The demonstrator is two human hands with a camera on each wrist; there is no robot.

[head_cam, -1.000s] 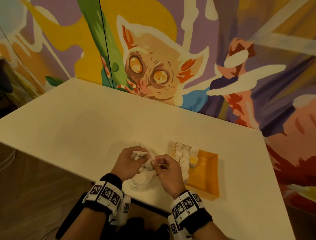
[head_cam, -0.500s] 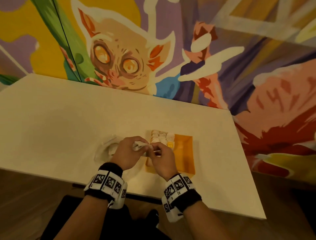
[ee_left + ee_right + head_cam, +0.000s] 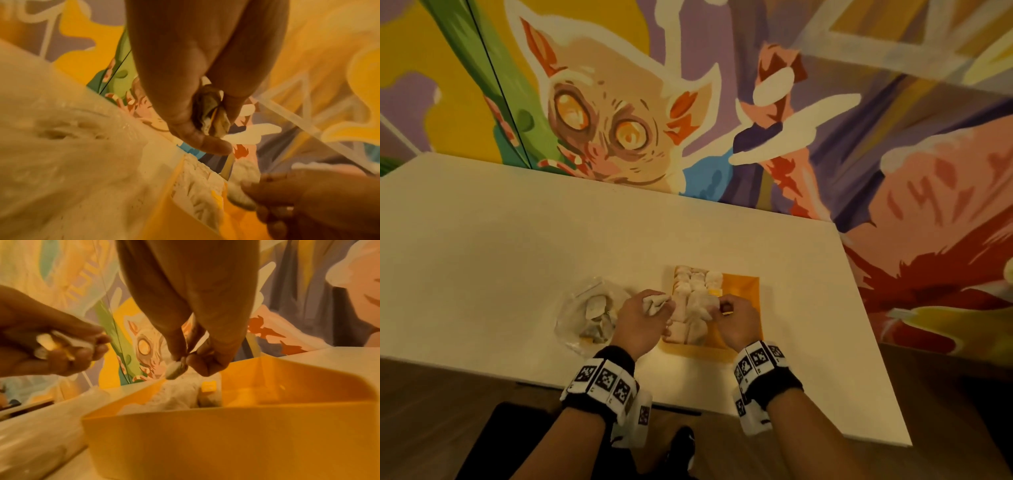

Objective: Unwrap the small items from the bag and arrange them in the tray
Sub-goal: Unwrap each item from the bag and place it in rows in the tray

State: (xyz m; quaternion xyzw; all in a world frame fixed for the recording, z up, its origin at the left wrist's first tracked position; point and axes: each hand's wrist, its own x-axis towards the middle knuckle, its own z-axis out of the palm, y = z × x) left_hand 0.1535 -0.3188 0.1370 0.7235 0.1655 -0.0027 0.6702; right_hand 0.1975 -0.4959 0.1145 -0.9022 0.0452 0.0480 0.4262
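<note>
Right hand (image 3: pixel 736 317) pinches one unwrapped white piece (image 3: pixel 176 369) between thumb and fingertips, directly above the yellow tray (image 3: pixel 743 291), evidently to set it beside the white pieces (image 3: pixel 693 301) already packed along the tray's left side. Left hand (image 3: pixel 643 318), just left of that grip, clutches the crumpled empty wrapper (image 3: pixel 654 303), apparently to keep it out of the tray. The clear bag (image 3: pixel 589 315) of wrapped items lies left of both hands on the table (image 3: pixel 517 246).
</note>
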